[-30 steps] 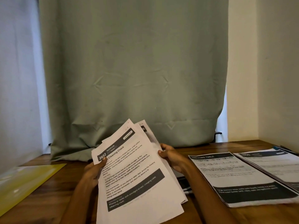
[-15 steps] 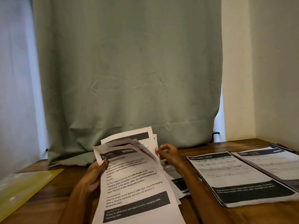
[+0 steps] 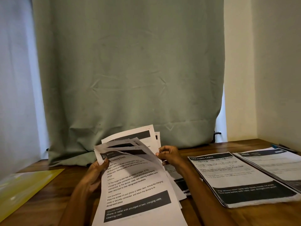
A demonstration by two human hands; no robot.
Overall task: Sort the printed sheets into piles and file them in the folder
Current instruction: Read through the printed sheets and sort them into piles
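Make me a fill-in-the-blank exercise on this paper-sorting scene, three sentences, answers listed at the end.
1. The folder lying on the left of the table is ____ in colour.
2. The left hand and the right hand hold a fanned stack of sheets whose front page says "Cleaning ____".
3. The nearer pile on the right is headed "DRESSING ____".

Answers: yellow; Check; TABLE

Dim; daylight behind curtain (image 3: 127,70); edges warped.
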